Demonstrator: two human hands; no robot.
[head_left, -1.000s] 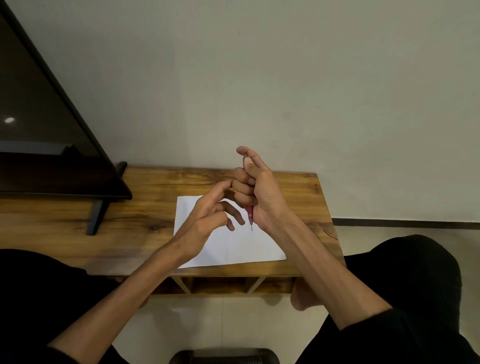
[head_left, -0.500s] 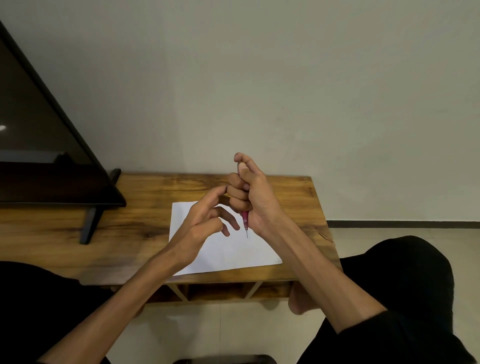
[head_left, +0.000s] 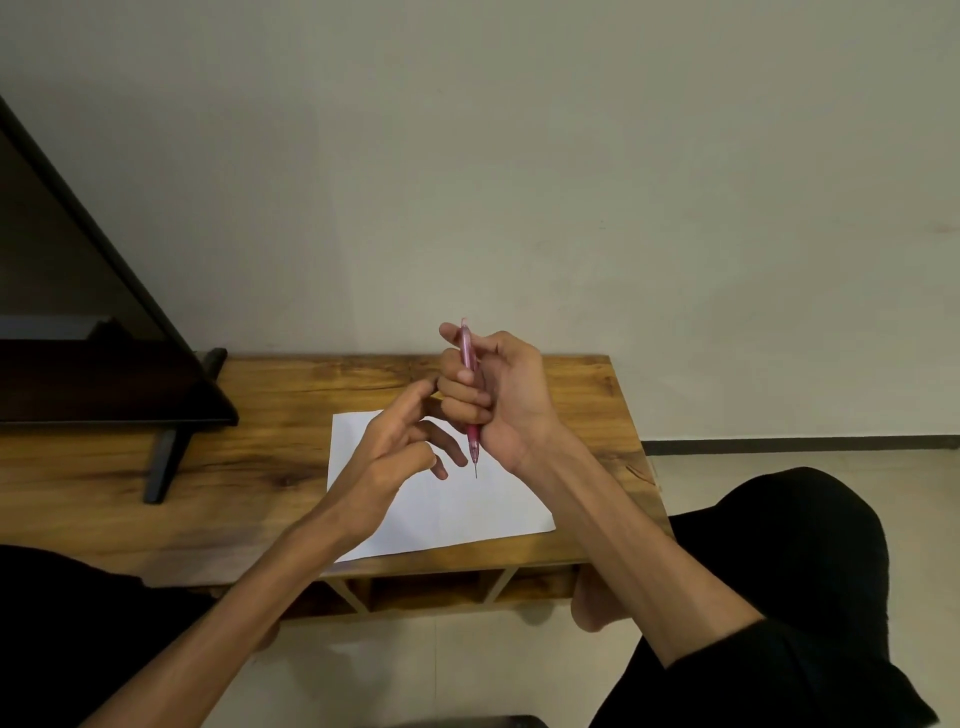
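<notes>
My right hand (head_left: 506, 400) grips a pink mechanical pencil (head_left: 470, 395) upright, its thin tip pointing down just above a blank white sheet of paper (head_left: 457, 509). The index finger reaches up to the pencil's top end. My left hand (head_left: 400, 447) hovers over the sheet right beside it, holding nothing, with its index finger stretched toward the right hand's knuckles and the other fingers loosely bent. The sheet lies flat on the right part of a low wooden table (head_left: 260, 467).
A dark flat screen (head_left: 78, 338) on black feet stands on the table's left side. A plain wall rises right behind the table. My knees in black trousers (head_left: 779, 571) flank the table, and a bare foot (head_left: 592, 603) rests under its right end.
The pencil has turned in my right hand, so more of its pink barrel shows above the fingers. My left hand stays close beside it. The camera tilted slightly.
</notes>
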